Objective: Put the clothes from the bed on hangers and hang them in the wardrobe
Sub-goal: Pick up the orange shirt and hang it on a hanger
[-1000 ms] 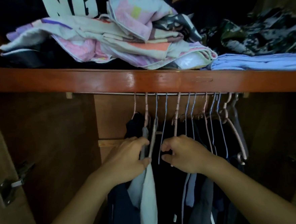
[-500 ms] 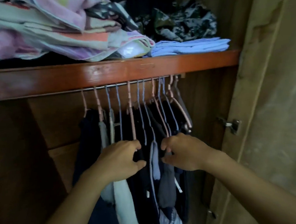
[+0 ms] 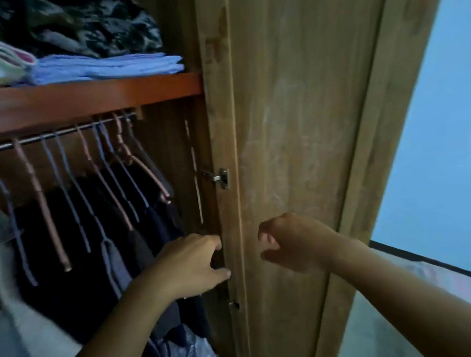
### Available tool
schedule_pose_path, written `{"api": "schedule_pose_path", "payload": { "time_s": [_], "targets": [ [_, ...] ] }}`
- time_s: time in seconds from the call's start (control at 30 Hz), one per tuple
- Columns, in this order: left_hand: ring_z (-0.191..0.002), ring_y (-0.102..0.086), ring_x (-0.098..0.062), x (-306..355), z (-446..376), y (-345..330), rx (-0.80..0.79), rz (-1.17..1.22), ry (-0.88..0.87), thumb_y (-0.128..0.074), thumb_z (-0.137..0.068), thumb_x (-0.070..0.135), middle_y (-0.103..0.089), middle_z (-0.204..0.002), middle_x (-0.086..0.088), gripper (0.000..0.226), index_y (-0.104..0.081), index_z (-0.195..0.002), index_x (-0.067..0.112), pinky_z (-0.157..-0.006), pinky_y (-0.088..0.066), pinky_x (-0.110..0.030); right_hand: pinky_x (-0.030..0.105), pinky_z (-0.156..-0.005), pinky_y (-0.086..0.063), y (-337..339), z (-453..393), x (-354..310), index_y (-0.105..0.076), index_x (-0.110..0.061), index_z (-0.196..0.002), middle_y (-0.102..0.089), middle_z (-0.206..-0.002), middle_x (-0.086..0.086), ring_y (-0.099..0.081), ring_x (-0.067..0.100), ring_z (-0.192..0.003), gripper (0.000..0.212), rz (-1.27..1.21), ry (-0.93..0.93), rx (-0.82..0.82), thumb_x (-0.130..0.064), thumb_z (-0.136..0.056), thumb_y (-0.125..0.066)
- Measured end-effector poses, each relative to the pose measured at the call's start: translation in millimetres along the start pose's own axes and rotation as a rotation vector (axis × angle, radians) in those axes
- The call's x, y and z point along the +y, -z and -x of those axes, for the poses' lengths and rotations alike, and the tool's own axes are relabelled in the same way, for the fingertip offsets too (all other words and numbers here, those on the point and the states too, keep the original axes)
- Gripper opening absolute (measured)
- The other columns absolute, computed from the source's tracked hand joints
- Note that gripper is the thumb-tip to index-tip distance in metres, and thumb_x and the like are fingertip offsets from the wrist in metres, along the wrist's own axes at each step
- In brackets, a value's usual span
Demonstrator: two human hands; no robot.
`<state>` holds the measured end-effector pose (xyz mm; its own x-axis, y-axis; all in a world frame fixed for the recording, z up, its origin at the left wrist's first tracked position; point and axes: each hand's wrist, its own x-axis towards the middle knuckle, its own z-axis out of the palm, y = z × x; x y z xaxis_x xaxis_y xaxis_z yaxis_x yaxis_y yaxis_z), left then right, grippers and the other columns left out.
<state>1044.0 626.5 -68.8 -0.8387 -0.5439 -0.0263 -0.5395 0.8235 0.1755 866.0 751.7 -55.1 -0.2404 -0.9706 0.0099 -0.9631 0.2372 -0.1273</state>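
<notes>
Both hands have let go of the hanging clothes [image 3: 99,243] at lower left and swung right across the frame, so that garment looks hung. The left hand [image 3: 191,265] and right hand [image 3: 292,244] hover at centre, fingers loosely curled, holding nothing, before the wardrobe door [image 3: 294,118]. The bed [image 3: 431,290] shows at lower right.

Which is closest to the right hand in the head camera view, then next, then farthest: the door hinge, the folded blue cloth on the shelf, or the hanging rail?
From the right hand:
1. Door hinge, up and to its left on the door's edge.
2. Hanging rail, farther left, under the shelf.
3. Folded blue cloth, highest, on the shelf.
Rail and cloth are fairly close to call.
</notes>
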Motion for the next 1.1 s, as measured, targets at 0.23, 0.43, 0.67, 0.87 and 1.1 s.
{"api": "schedule_pose_path", "payload": {
  "time_s": [0.23, 0.43, 0.67, 0.87, 1.1],
  "targets": [
    [-0.101, -0.056, -0.005, 87.2, -54.7, -20.9, -0.022, 0.057, -0.174, -0.062, -0.085, 0.059, -0.056, -0.127, 0.012, 0.061, -0.044, -0.139, 0.035, -0.075, -0.047, -0.023, 0.032, -0.079, -0.055, 9.1, 65.9, 74.0, -0.061, -0.025, -0.120, -0.068, -0.113, -0.003, -0.066, 0.020, -0.100, 0.029, 0.036, -0.230, 0.023, -0.039, -0.095, -0.060],
    [-0.084, -0.051, 0.003, 160.5, -86.8, -44.0, -0.055, 0.098, -0.322, -0.063, -0.082, 0.060, -0.057, -0.120, 0.017, 0.059, -0.042, -0.135, 0.043, -0.062, -0.041, -0.017, 0.037, -0.085, -0.056, 15.5, 123.8, 128.3, -0.061, -0.024, -0.122, -0.067, -0.118, -0.001, -0.065, 0.021, -0.104, 0.030, 0.050, -0.362, 0.012, -0.039, -0.096, -0.058],
    [-0.085, -0.054, -0.002, 251.4, -111.9, -66.0, -0.132, 0.094, -0.535, -0.067, -0.081, 0.055, -0.054, -0.111, 0.017, 0.059, -0.046, -0.133, 0.037, -0.066, -0.048, -0.021, 0.040, -0.086, -0.054, 11.9, 187.2, 180.2, -0.060, -0.021, -0.120, -0.066, -0.115, 0.001, -0.062, 0.024, -0.106, 0.033, 0.141, -0.547, 0.044, -0.042, -0.095, -0.058],
    [-0.102, -0.057, -0.011, 308.6, -128.2, -76.3, -0.083, -0.061, -0.714, -0.059, -0.081, 0.062, -0.059, -0.127, 0.010, 0.062, -0.048, -0.134, 0.034, -0.071, -0.041, -0.028, 0.035, -0.089, -0.051, 8.5, 232.9, 206.2, -0.057, -0.024, -0.129, -0.063, -0.125, -0.001, -0.059, 0.021, -0.113, 0.039, 0.077, -0.682, 0.023, -0.037, -0.093, -0.063],
    [-0.084, -0.056, -0.006, 367.0, -142.2, -95.2, -0.148, -0.085, -0.951, -0.062, -0.080, 0.063, -0.063, -0.109, 0.013, 0.049, -0.055, -0.119, 0.035, -0.065, -0.046, -0.024, 0.033, -0.088, -0.051, -1.5, 284.0, 216.2, -0.058, -0.026, -0.127, -0.064, -0.124, -0.004, -0.060, 0.018, -0.109, 0.038, 0.019, -0.946, 0.087, -0.038, -0.092, -0.065]
  ]
}}
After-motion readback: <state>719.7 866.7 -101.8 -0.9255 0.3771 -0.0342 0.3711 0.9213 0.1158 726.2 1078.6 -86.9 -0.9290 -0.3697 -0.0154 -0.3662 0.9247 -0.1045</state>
